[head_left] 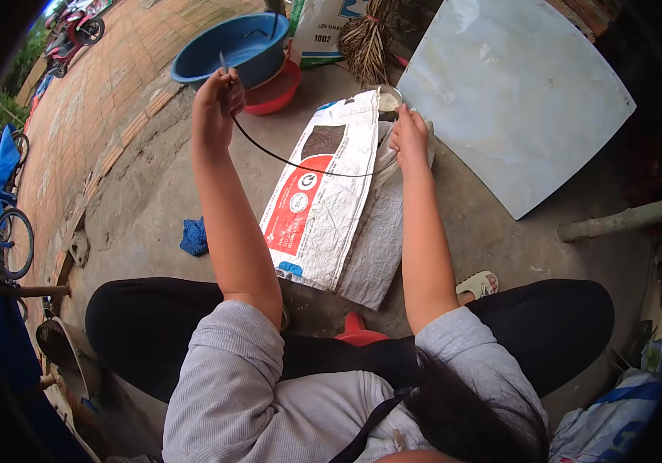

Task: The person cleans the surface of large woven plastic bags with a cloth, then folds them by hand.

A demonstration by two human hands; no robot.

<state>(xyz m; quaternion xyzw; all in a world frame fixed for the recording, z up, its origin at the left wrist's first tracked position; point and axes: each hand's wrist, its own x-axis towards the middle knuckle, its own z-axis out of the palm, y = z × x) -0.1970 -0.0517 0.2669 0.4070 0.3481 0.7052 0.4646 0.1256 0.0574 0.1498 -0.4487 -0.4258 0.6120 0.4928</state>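
My left hand (221,94) is raised over the ground, closed around a thin pointed piece that looks like a large needle (223,62). A black cord (269,153) hangs from that fist and curves across to the edge of a white and red printed sack (323,208). The sack lies on the concrete in front of me. At its upper right edge, near a round pale opening, my right hand (410,137) pinches the sack material. What its fingertips grip is partly hidden.
A blue basin (215,46) stands on a red basin (277,91) at the upper left. Behind the sack is a straw broom (363,46). A large pale board (516,92) lies to the right, with a wooden pole (620,220) below. A blue cloth (193,237) lies left.
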